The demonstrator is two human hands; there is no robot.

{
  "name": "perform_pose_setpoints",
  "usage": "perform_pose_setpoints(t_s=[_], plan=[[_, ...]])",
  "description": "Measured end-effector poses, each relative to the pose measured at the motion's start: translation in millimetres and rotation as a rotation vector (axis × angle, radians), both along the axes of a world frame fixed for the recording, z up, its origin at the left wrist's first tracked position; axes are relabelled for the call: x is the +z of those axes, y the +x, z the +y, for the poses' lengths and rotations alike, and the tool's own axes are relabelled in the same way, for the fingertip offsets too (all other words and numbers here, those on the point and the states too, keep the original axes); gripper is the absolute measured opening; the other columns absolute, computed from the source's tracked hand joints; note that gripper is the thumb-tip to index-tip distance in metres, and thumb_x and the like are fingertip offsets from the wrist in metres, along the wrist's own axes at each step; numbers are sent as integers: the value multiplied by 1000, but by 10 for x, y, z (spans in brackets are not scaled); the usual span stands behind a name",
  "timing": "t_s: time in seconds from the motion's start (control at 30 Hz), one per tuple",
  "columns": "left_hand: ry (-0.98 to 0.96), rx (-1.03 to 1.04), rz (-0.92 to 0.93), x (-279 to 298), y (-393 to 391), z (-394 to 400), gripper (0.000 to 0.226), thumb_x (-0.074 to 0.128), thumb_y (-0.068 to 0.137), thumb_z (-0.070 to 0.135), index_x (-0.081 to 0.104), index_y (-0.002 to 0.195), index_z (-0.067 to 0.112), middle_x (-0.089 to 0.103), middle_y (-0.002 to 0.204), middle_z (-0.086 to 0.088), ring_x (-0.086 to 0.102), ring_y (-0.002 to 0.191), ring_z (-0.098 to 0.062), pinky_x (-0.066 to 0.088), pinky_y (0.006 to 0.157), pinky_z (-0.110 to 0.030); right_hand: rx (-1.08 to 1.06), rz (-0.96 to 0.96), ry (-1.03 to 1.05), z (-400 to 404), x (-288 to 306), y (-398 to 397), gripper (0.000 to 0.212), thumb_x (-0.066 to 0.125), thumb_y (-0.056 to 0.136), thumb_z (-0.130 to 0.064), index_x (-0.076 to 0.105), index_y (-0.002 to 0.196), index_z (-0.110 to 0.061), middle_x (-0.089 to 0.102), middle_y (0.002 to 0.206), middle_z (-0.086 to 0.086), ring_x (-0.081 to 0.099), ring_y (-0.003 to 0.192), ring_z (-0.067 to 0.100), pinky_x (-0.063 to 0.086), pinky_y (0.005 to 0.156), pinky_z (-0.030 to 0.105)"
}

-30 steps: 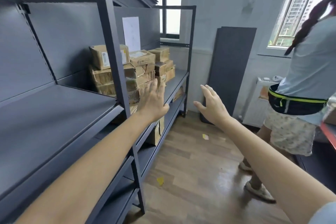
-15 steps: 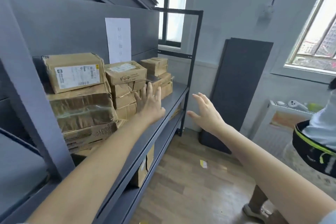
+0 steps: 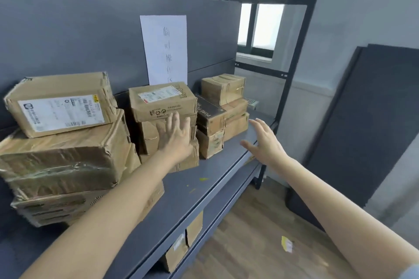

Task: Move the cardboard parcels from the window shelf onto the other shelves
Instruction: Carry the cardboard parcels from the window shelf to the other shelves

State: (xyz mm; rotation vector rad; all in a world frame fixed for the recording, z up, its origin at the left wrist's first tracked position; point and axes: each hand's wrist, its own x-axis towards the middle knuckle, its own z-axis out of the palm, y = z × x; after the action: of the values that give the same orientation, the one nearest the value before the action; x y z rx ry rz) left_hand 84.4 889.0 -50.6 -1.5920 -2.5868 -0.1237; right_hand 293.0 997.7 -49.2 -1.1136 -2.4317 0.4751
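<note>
Single head-worn wide-angle view — looking forward and slightly down along a grey shelf (image 3: 204, 179) toward 12 o'clock. Stacked parcels (image 3: 163, 106) lie near, at 11 o'clock; a window (image 3: 260, 25) closes the far end — floor at 4 o'clock.

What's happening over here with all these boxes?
A person is reaching both bare hands toward cardboard parcels stacked on a dark grey shelf near the window. The left hand, open, is at the front of the middle stack of parcels, under a white paper sign. The right hand, also open, hovers above the shelf's front edge, holding nothing. No parcel has been lifted yet; more stacks sit to either side.
</note>
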Motion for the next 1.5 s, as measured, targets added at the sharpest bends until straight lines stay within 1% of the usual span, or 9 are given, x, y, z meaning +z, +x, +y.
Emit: perform_pose_setpoints(t_s=[0.43,0.63,0.73,0.87,1.0,1.17,1.23,1.37,1.5], plan=[[102,296,56,13,-749,609,88,56,88,28,-5,150,19,-8,156,-18,-9,144,-31,10,114,-56,280,41,8,1474,154,-1093,67,60,90,-36,29,145,-13,28,152,8,30,137,26,31,108,39],[15,277,298,-46,-1247,711,99,63,80,50,1,151,18,4,156,-19,2,144,-32,1,111,-61,373,116,9,1714,118,-1880,67,60,91,-35,29,145,-11,27,153,8,27,140,24,26,112,36],[-27,235,392,-86,-1365,734,99,64,80,52,3,151,19,10,157,-15,9,144,-31,6,112,-59,417,138,-20,1782,94,-2210,66,57,92,-37,30,145,-11,28,153,8,25,141,23,24,114,37],[-22,170,388,-84,-1448,802,91,63,85,45,5,150,20,13,156,-12,16,142,-29,15,115,-49,472,185,-14,1860,97,-2492,62,57,92,-35,34,143,-10,34,150,6,32,137,21,27,112,35],[-11,171,349,-34,-1455,805,87,65,84,40,13,150,19,18,156,-12,20,142,-29,17,115,-50,567,212,-43,1897,125,-2690,58,56,93,-33,37,142,-10,36,149,7,34,136,24,28,112,36],[194,141,456,12,-1402,751,94,91,43,34,56,127,10,61,125,-15,61,110,-31,49,90,-50,598,320,-149,2010,261,-2808,52,50,96,-36,39,141,-12,40,147,9,36,135,24,28,110,35],[291,142,494,112,-1353,745,96,91,40,34,52,125,12,63,121,-14,63,106,-30,51,86,-47,576,383,-220,2080,341,-2822,51,45,98,-40,40,141,-14,43,145,9,41,132,26,32,108,39],[418,201,573,426,-1196,705,95,89,42,37,49,125,14,64,120,-10,63,105,-26,51,86,-40,571,427,-278,2195,475,-2802,48,42,99,-37,41,140,-11,43,145,8,39,133,24,29,100,27],[494,289,628,729,-946,637,92,91,36,32,62,121,9,66,118,-10,65,103,-27,51,85,-41,677,390,-259,2076,525,-2752,72,36,79,-58,48,131,-9,53,135,11,47,125,27,38,104,41]])
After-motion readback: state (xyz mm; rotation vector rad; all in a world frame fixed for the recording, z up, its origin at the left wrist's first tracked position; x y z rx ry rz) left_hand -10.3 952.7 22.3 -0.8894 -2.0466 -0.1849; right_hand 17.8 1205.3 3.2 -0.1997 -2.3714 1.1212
